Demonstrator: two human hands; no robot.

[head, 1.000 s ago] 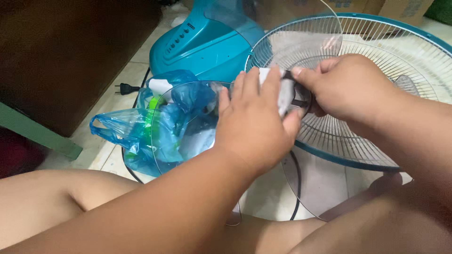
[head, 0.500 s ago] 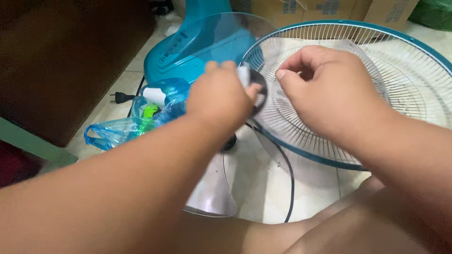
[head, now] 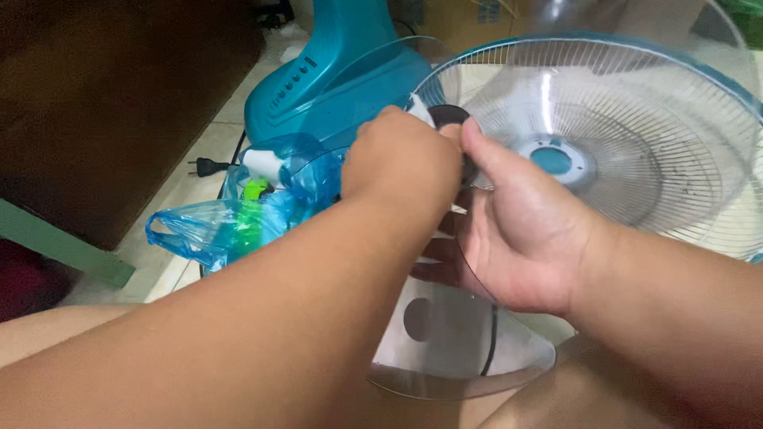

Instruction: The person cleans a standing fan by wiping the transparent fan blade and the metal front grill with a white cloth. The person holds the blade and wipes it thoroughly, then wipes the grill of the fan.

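Over the tiled floor, both hands grip a clear plastic fan blade [head: 445, 334]: left hand [head: 401, 163] clamps a white cloth [head: 419, 111] on its dark hub, right hand [head: 520, 238] cups underneath. Round wire fan guard [head: 636, 159] lies behind, blue plastic bag [head: 230, 222] left.

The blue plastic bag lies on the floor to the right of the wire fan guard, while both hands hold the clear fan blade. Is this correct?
Not quite: in the head view the blue plastic bag lies to the left of the wire fan guard, not the right. The rest holds: the left hand and the right hand both hold the clear fan blade.
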